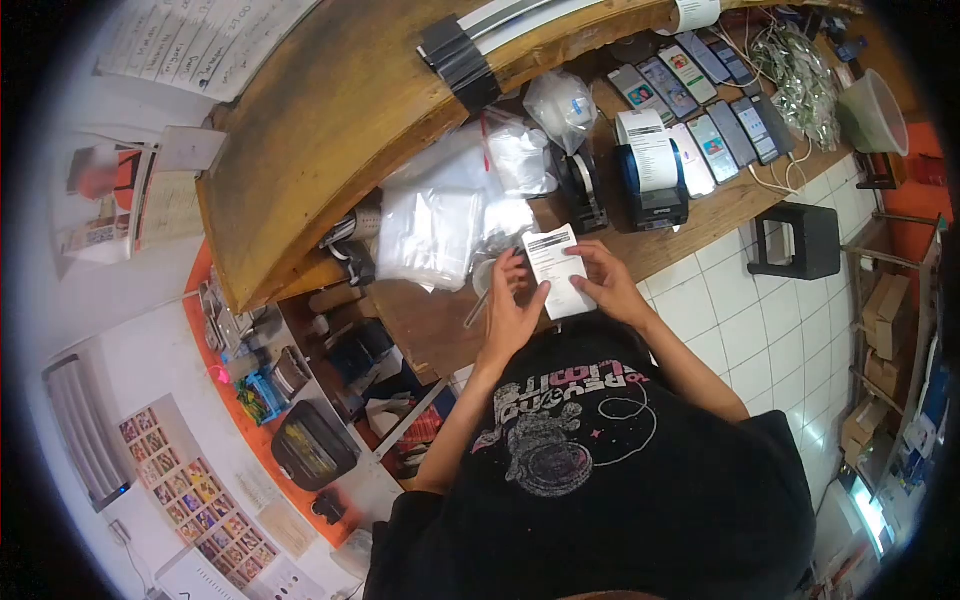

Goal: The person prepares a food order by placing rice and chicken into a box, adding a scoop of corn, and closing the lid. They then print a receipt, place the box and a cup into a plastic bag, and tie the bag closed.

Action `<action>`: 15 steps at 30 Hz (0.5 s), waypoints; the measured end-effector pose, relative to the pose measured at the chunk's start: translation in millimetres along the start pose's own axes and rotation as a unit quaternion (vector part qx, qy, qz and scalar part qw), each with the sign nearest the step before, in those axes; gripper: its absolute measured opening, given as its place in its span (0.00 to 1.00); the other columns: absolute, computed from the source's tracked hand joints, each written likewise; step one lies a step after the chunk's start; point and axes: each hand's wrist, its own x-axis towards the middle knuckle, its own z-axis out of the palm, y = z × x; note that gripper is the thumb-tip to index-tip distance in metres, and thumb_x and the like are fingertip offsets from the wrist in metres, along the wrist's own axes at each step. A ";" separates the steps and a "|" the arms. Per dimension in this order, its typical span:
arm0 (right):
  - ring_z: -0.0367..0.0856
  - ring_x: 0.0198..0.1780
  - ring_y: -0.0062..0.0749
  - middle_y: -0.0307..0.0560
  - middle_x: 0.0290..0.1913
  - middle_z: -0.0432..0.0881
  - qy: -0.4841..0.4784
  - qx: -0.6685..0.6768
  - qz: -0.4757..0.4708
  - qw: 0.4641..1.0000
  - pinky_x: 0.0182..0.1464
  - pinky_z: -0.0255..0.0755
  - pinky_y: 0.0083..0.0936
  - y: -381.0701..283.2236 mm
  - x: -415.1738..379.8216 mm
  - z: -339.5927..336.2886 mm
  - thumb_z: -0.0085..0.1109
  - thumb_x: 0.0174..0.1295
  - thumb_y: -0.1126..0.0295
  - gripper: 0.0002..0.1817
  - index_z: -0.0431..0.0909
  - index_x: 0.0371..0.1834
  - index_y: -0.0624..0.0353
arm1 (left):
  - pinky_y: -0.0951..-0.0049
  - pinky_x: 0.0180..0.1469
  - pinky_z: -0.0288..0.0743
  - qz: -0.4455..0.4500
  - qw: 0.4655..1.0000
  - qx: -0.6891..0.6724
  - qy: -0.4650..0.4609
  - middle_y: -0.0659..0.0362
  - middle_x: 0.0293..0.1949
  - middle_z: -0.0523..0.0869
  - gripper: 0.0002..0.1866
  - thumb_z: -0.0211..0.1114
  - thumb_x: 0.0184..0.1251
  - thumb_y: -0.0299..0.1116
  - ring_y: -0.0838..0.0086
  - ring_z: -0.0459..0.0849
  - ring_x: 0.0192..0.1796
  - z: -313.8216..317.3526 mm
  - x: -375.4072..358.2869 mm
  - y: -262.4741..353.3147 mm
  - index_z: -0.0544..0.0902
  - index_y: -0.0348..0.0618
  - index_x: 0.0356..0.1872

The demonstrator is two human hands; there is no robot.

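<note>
A white printed receipt (558, 268) is held up in front of my chest, its printed side facing me. My left hand (512, 308) grips its left edge, thumb at the lower side. A small dark thing shows by the left fingertips, too small to name. On the other edge, my right hand (608, 284) pinches the paper between thumb and curled fingers. Just past the hands stands a black receipt printer (655, 205) with a printed paper strip (653, 160) coming out of its top. Left of it is a black tape dispenser (580, 190).
Stacks of clear plastic bags (425, 235) lie on the wooden counter (420, 320), left of my hands. Several phones (710, 150) with cables lie at the right, near a whitish bucket (872, 112). A raised wooden shelf (330, 120) curves above. A black stool (800, 242) stands on the tiled floor.
</note>
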 end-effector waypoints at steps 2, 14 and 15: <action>0.77 0.53 0.24 0.44 0.56 0.72 -0.027 0.025 0.047 0.998 0.51 0.73 0.23 -17.2 -6.8 -2.7 0.61 0.60 0.80 0.22 0.71 0.59 0.62 | 0.71 0.60 0.72 -0.045 0.982 -0.184 -0.025 0.48 0.56 0.78 0.41 0.62 0.66 0.19 0.69 0.79 0.57 14.3 6.9 12.1 0.47 0.43 0.74; 0.75 0.35 0.31 0.54 0.51 0.67 0.346 -0.320 0.002 0.882 0.39 0.74 0.26 31.3 40.4 -168.1 0.67 0.58 0.75 0.21 0.72 0.54 0.60 | 0.81 0.38 0.69 -0.013 0.994 0.108 -0.008 0.58 0.44 0.74 0.16 0.62 0.65 0.20 0.76 0.77 0.42 -31.4 -17.9 20.2 0.79 0.38 0.53; 0.75 0.35 0.31 0.54 0.51 0.67 0.345 -0.321 -0.001 0.882 0.39 0.74 0.26 43.5 39.0 -173.2 0.67 0.58 0.75 0.21 0.72 0.54 0.60 | 0.82 0.38 0.68 -0.015 0.995 0.101 0.000 0.58 0.44 0.74 0.16 0.61 0.65 0.20 0.76 0.77 0.43 -34.2 -22.2 21.8 0.79 0.38 0.54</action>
